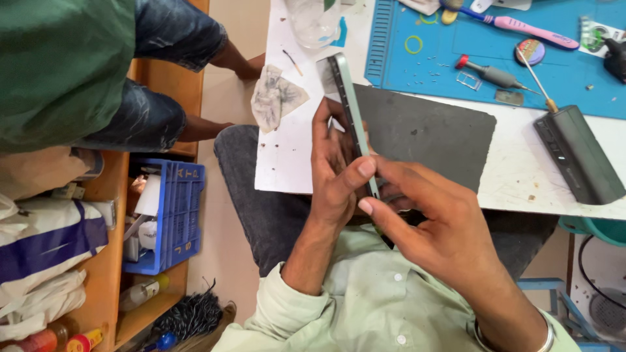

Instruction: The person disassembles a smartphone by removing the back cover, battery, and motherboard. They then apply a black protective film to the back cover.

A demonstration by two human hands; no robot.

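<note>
Phone (350, 104): being held edge-on above the table's near edge; thin, rigid, judged light, slippery, fragile.
Left hand (334, 173): fingers being closed around its back.
Right hand (437, 228): fingertips being pinched at its lower edge.
Grip: best taken by the side rails.

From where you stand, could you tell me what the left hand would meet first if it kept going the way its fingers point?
Probably the crumpled tissue on the white table, beyond the left hand gripping the phone; depth is unclear.
</note>
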